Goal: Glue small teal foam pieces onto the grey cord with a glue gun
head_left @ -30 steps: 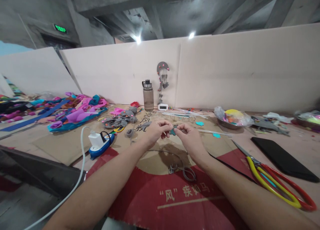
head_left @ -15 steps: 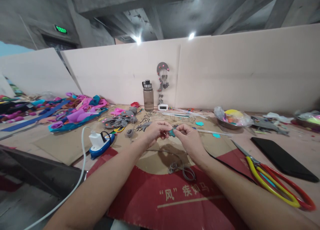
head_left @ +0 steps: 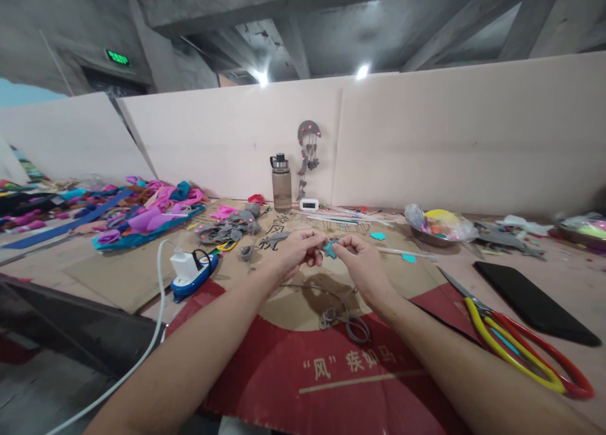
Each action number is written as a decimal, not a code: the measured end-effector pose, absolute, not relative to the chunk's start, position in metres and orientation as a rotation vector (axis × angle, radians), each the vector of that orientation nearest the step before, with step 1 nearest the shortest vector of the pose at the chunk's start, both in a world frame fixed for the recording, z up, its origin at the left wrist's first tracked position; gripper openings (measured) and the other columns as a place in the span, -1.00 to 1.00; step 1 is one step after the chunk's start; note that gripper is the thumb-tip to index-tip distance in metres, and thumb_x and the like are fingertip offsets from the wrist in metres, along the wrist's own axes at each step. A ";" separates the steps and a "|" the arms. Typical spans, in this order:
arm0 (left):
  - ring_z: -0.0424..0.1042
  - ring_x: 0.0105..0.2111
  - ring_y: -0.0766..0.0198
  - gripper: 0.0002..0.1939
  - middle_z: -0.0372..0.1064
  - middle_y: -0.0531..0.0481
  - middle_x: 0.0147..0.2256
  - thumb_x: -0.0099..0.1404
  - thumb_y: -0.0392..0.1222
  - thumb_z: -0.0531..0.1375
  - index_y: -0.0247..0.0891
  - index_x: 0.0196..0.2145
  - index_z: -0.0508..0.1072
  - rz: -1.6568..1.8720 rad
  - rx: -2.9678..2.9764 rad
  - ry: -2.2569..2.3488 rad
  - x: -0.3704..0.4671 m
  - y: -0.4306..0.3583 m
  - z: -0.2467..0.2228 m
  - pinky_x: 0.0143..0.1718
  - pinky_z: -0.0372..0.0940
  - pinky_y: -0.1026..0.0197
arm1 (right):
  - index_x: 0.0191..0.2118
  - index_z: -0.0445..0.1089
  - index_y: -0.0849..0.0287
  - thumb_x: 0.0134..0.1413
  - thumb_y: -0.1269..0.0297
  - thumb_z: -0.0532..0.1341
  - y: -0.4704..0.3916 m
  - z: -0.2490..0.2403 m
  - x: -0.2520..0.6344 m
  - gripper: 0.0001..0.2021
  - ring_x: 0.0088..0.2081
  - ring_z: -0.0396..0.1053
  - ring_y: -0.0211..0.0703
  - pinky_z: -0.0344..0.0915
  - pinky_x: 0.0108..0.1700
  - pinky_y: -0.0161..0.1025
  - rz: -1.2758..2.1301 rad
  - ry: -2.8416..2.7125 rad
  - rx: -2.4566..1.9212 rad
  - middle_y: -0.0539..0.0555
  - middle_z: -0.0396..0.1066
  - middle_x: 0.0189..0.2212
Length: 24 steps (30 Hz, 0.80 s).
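Teal felt piece [head_left: 329,250] pinched between left hand [head_left: 298,250] and right hand [head_left: 360,262]

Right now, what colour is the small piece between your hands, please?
Teal small piece, clearest in the head view.

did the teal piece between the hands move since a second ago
No real move: the small teal piece sits pinched between the left hand and right hand, in line below the water bottle as before.

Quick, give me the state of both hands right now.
Left hand: closed, fingertips pinching the small teal felt shape.
Right hand: closed, fingertips pinching the same teal shape from the other side.
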<state>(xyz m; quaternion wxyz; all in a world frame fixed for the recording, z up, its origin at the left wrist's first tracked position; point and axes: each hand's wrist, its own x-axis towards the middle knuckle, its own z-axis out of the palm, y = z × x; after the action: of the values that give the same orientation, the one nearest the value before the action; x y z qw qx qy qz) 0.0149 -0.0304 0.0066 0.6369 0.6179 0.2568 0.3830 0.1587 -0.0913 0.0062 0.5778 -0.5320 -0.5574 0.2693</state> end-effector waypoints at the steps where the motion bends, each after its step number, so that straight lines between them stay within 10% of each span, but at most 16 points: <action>1: 0.20 -0.72 0.48 -0.69 0.29 0.08 -0.64 0.12 0.02 0.22 -0.30 -0.44 0.31 0.889 1.403 0.581 0.015 -0.030 0.007 -0.69 0.02 0.39 | -0.55 0.24 0.17 -0.13 0.14 0.21 -0.091 0.006 0.159 -0.78 -0.56 0.03 -0.33 0.01 -0.48 -0.32 0.631 -1.298 -1.244 -0.10 0.16 -0.63; 24: 0.30 -0.56 0.42 -0.59 0.33 0.00 -0.51 0.15 0.13 0.15 -0.35 -0.47 0.39 1.019 1.516 0.740 0.013 -0.027 0.008 -0.60 0.11 0.37 | -0.53 0.23 0.15 -0.13 0.10 0.25 -0.090 0.001 0.159 -0.74 -0.64 -0.07 -0.38 -0.12 -0.59 -0.34 0.720 -1.252 -1.229 -0.15 0.03 -0.68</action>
<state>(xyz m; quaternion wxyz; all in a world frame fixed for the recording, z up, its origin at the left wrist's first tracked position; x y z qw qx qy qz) 0.0128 -0.0268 0.0080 0.5524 0.6411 0.3129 0.4311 0.1593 -0.0900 0.0008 0.5832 -0.5264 -0.5364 0.3084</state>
